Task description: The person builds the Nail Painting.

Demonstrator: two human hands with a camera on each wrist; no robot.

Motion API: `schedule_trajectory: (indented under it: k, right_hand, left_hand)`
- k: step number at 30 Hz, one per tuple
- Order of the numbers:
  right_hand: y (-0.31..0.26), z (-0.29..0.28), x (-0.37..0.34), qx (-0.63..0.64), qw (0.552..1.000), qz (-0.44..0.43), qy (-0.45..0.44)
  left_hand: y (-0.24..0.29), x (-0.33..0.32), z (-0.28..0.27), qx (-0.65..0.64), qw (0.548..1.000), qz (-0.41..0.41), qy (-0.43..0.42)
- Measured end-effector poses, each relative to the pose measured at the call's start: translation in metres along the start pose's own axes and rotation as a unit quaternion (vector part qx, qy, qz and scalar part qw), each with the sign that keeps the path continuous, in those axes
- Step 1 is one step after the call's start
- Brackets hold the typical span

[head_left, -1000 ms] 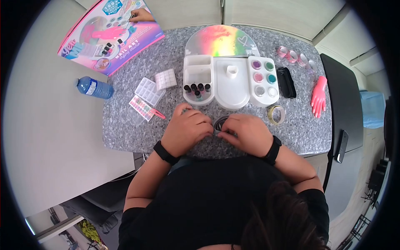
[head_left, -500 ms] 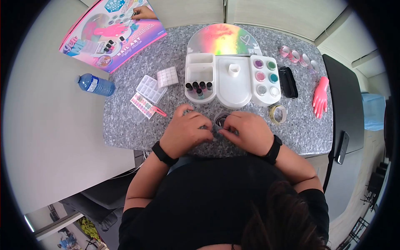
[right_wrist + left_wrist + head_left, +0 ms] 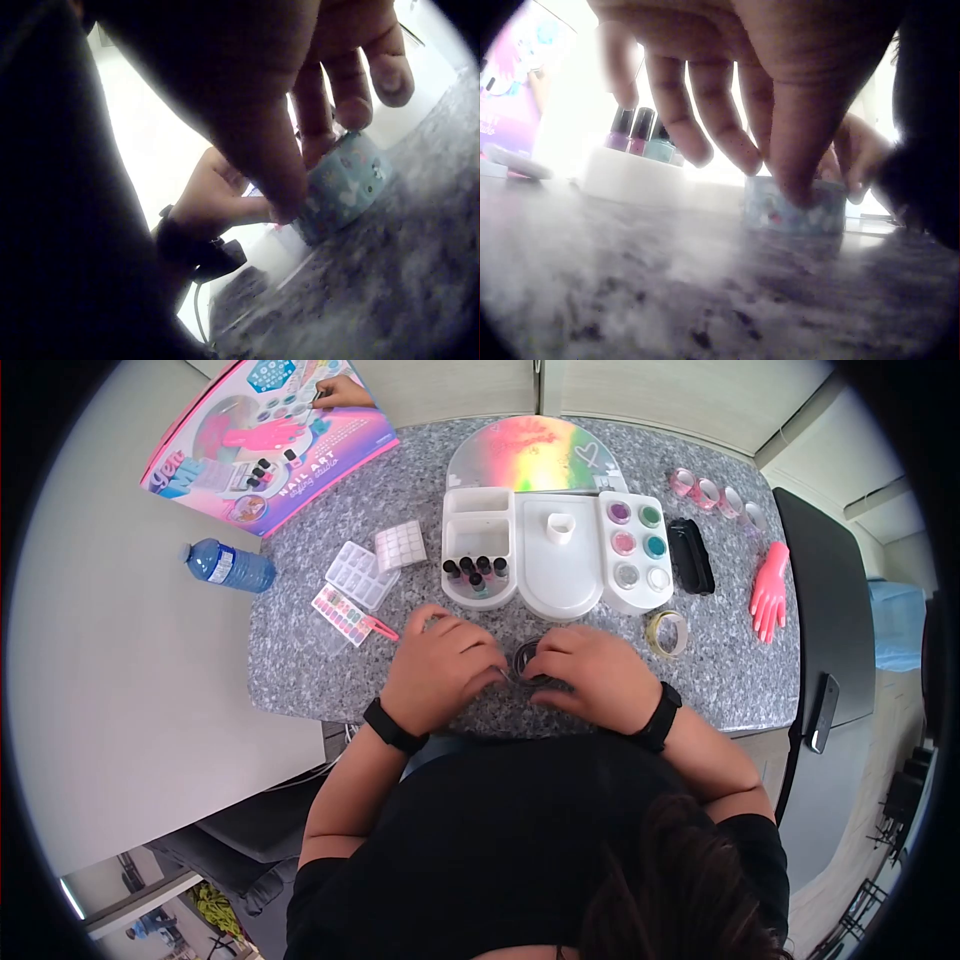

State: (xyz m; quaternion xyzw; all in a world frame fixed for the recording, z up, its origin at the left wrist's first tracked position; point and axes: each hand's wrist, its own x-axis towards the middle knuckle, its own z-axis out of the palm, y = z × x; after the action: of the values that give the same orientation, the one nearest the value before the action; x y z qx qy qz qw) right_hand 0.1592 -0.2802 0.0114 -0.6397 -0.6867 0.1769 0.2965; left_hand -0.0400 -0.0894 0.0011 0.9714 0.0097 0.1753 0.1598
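Note:
A small round roll [image 3: 526, 654], dark inside in the head view, rests on the grey speckled table. Its outer side is light blue with a small pattern in the left wrist view [image 3: 817, 217] and right wrist view [image 3: 351, 184]. The right hand [image 3: 600, 678] holds its right side between thumb and fingers. At its left side the left hand [image 3: 437, 670] brings thumb and forefinger together on the near edge, where something thin and shiny shows. Other left fingers hang bent. What exactly lies between the left fingertips is partly hidden.
Beyond the hands stands a white station [image 3: 560, 585] with polish bottles [image 3: 478, 575] and glitter pots [image 3: 625, 543]. Left are white trays [image 3: 360, 575], a sticker sheet [image 3: 340, 614], a bottle [image 3: 228, 566] and a box [image 3: 270, 440]. Right: another roll [image 3: 666, 634], black tray [image 3: 691, 557], pink model hand [image 3: 768, 592].
The left thumb, apart from the forefinger half a second ago, has closed toward it beside the roll. The right fingers have shifted slightly on the roll, and more of its dark inside shows.

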Motion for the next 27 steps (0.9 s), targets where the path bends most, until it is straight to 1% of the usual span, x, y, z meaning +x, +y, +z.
schedule_trajectory:
  k: [1, 3, 5, 7, 8, 10, 11, 13, 14, 16, 17, 19, 21, 23, 24, 25, 26, 27]
  right_hand:
    - [0.002, 0.002, -0.001, -0.012, 1.0, -0.022, -0.006]
    - [0.005, 0.006, -0.001, 0.0, 0.999, -0.031, -0.008]
    - [0.006, 0.006, -0.001, 0.011, 0.999, -0.039, -0.01]
    - [0.006, 0.003, -0.002, 0.013, 0.998, -0.062, 0.019]
    - [0.006, -0.003, -0.006, 0.011, 0.998, -0.06, 0.019]
    - [0.008, -0.026, -0.018, -0.023, 0.996, -0.044, 0.078]
    - [0.011, -0.038, -0.027, -0.027, 0.995, -0.046, 0.081]
    - [0.016, -0.059, -0.052, -0.131, 0.98, 0.045, 0.143]
    - [0.015, -0.067, -0.062, -0.131, 0.98, 0.045, 0.144]
    - [0.013, -0.077, -0.079, -0.156, 0.962, 0.197, 0.106]
    - [0.013, -0.074, -0.084, -0.156, 0.962, 0.198, 0.105]
    - [0.016, -0.065, -0.092, -0.187, 0.947, 0.258, 0.047]
    - [0.019, -0.06, -0.094, -0.188, 0.948, 0.253, 0.046]
    - [0.014, -0.06, -0.09, -0.187, 0.95, 0.245, 0.041]
    - [0.002, -0.064, -0.079, -0.152, 0.97, 0.174, 0.073]
    - [-0.006, -0.065, -0.07, -0.115, 0.982, 0.101, 0.106]
    - [-0.008, -0.063, -0.064, -0.113, 0.983, 0.102, 0.105]
    - [-0.008, -0.061, -0.059, -0.115, 0.987, 0.05, 0.1]
  left_hand:
    - [-0.001, 0.001, 0.0, 0.008, 1.0, -0.009, -0.007]
    - [-0.001, 0.004, 0.0, 0.016, 1.0, -0.018, -0.013]
    - [0.001, 0.008, 0.001, 0.015, 1.0, -0.017, 0.002]
    - [0.003, 0.011, 0.003, 0.007, 1.0, -0.018, -0.006]
    - [0.003, 0.012, 0.004, 0.001, 1.0, -0.02, -0.014]
    - [0.004, 0.011, 0.004, 0.0, 1.0, -0.023, -0.017]
    - [0.003, 0.012, 0.003, 0.001, 0.999, -0.027, -0.019]
    - [0.001, 0.011, -0.001, 0.002, 0.999, -0.029, -0.022]
    - [0.001, 0.01, -0.003, -0.001, 0.999, -0.035, -0.028]
    - [0.001, 0.011, -0.005, 0.0, 0.999, -0.032, -0.022]
    - [0.001, 0.012, -0.005, -0.001, 0.999, -0.031, -0.017]
    - [0.003, 0.014, -0.004, -0.004, 1.0, -0.023, -0.011]
    - [0.005, 0.017, -0.004, -0.006, 1.0, -0.016, -0.005]
    - [0.007, 0.02, -0.003, -0.013, 1.0, 0.016, 0.006]
    - [0.013, 0.023, -0.005, -0.013, 1.0, 0.014, 0.004]
    - [0.021, 0.029, -0.009, -0.021, 0.999, 0.022, 0.02]
    - [0.026, 0.032, -0.013, -0.029, 0.998, 0.032, 0.035]
    - [0.028, 0.034, -0.014, -0.029, 0.999, 0.031, 0.034]
